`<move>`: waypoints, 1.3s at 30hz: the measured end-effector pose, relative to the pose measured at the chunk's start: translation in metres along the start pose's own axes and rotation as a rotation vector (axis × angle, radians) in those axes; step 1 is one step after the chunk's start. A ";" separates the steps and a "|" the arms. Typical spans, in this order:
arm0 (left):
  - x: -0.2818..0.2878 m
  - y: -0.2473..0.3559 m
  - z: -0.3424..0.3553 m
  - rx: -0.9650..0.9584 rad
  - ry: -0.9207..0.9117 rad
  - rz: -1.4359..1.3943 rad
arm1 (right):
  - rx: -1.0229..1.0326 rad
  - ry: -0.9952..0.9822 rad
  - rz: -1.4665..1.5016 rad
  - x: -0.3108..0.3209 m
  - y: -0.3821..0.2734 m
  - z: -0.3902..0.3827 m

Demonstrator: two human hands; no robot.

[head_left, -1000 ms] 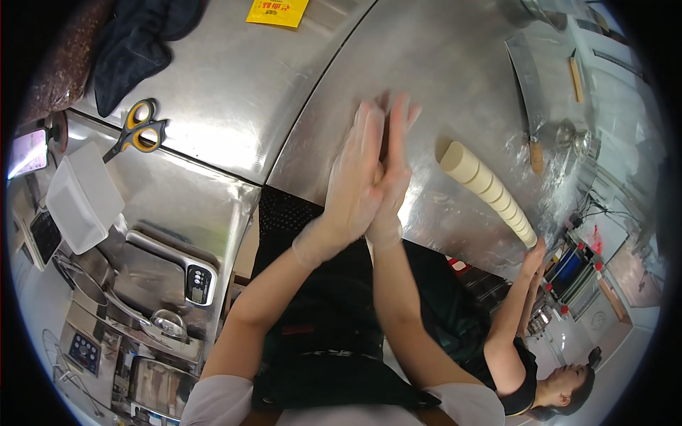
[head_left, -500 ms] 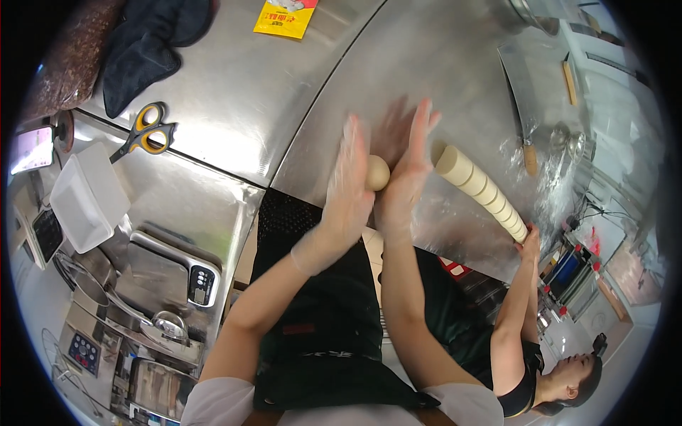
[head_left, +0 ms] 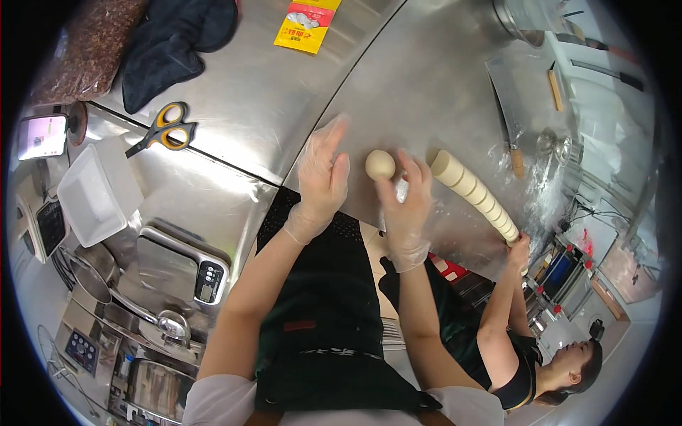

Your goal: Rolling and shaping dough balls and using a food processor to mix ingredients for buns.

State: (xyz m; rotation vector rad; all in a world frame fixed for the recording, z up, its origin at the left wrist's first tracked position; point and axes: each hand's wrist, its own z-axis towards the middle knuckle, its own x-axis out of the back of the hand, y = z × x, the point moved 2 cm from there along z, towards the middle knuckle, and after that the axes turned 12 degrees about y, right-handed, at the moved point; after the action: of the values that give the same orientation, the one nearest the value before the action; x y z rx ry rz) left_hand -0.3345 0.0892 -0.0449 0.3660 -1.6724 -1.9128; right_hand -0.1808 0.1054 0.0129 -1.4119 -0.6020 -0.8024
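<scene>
Dough ball [head_left: 380,164] at frame centre on the tabletop [head_left: 426,92], between both gloved hands; left hand [head_left: 323,177] open, clear; right hand [head_left: 408,199] open, fingertips beside it; cup palms evenly, light pressure; dough log [head_left: 474,193] just right.

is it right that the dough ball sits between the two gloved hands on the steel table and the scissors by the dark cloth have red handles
Not quite. The head view shows the scissors have yellow handles, not red. The rest holds: the dough ball sits on the steel table between the gloved left hand and right hand, near the dark cloth.
</scene>
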 end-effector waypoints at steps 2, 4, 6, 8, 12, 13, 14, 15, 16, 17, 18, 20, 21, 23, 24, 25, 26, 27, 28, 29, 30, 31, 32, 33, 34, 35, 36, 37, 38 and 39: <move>-0.002 0.001 0.000 0.009 -0.029 -0.007 | 0.115 -0.095 -0.087 0.004 -0.017 0.014; -0.005 0.004 0.002 0.008 0.004 0.006 | 0.220 -0.179 -0.180 0.004 -0.022 0.022; -0.013 0.003 0.000 -0.012 0.004 0.001 | 0.305 -0.210 -0.278 -0.003 -0.012 0.020; -0.019 0.003 -0.002 -0.035 -0.011 -0.018 | 0.279 -0.149 -0.243 -0.008 0.005 0.011; -0.006 -0.010 -0.004 0.011 0.011 0.097 | 0.279 0.033 -0.118 -0.017 0.011 -0.003; -0.005 -0.006 -0.003 0.041 0.007 0.106 | 0.238 -0.006 -0.102 -0.017 0.007 -0.001; -0.009 0.000 -0.002 0.030 -0.005 0.112 | 0.206 -0.053 -0.072 -0.016 0.004 0.001; -0.015 0.002 -0.002 -0.001 -0.028 0.139 | 0.197 -0.048 -0.056 -0.010 0.008 0.005; -0.020 0.003 0.000 -0.031 -0.048 0.172 | 0.178 -0.072 -0.030 -0.003 0.015 0.010; -0.025 0.003 -0.001 -0.014 -0.051 0.144 | 0.161 -0.102 0.004 0.002 0.018 0.010; -0.029 0.006 0.000 -0.047 -0.049 0.123 | 0.173 -0.101 0.031 0.013 0.014 0.013; -0.031 0.009 0.003 -0.083 -0.063 0.090 | 0.058 -0.105 0.112 0.021 0.021 0.010; -0.029 0.009 0.002 -0.043 -0.106 0.104 | -0.059 -0.107 0.163 0.024 0.024 0.008; -0.029 0.013 -0.012 0.212 -0.134 -0.078 | -0.215 -0.082 0.354 0.020 0.038 -0.007; -0.031 0.025 -0.018 0.305 -0.144 -0.135 | -0.381 -0.055 0.524 0.017 0.045 -0.016; -0.035 0.036 -0.025 0.400 -0.153 -0.194 | -0.385 -0.061 0.531 0.013 0.047 -0.026; -0.038 0.044 -0.031 0.462 -0.155 -0.242 | -0.370 -0.037 0.636 0.008 0.044 -0.032; -0.041 0.051 -0.033 0.471 -0.152 -0.213 | -0.358 -0.014 0.739 0.004 0.038 -0.035; -0.043 0.050 -0.039 0.474 -0.148 -0.207 | -0.411 -0.052 0.819 -0.002 0.034 -0.038; -0.044 0.050 -0.041 0.476 -0.142 -0.199 | -0.414 -0.062 0.825 -0.003 0.033 -0.039; -0.043 0.049 -0.043 0.479 -0.135 -0.190 | -0.401 -0.064 0.796 -0.003 0.032 -0.039; -0.041 0.049 -0.044 0.497 -0.108 -0.233 | -0.389 -0.067 0.767 -0.003 0.033 -0.039; -0.040 0.053 -0.043 0.517 -0.081 -0.278 | -0.406 -0.027 0.761 0.002 0.032 -0.036; -0.042 0.057 -0.041 0.522 -0.075 -0.274 | -0.408 -0.035 0.761 0.002 0.033 -0.036; -0.046 0.061 -0.039 0.504 -0.111 -0.231 | -0.388 -0.067 0.784 0.002 0.034 -0.037; -0.047 0.063 -0.039 0.488 -0.144 -0.185 | -0.369 -0.102 0.807 0.001 0.033 -0.038; -0.046 0.062 -0.040 0.497 -0.137 -0.180 | -0.375 -0.113 0.805 0.001 0.032 -0.039; -0.046 0.060 -0.040 0.460 -0.134 -0.192 | -0.397 -0.117 0.851 0.002 0.030 -0.038; -0.045 0.060 -0.041 0.425 -0.133 -0.205 | -0.422 -0.119 0.894 0.002 0.030 -0.039; -0.045 0.059 -0.043 0.390 -0.132 -0.219 | -0.429 -0.127 0.887 0.000 0.030 -0.040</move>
State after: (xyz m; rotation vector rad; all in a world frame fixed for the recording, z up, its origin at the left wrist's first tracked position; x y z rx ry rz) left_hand -0.2615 0.0767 -0.0028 0.6068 -2.1776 -1.7839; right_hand -0.1610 0.0653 -0.0095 -1.9045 0.1518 -0.1197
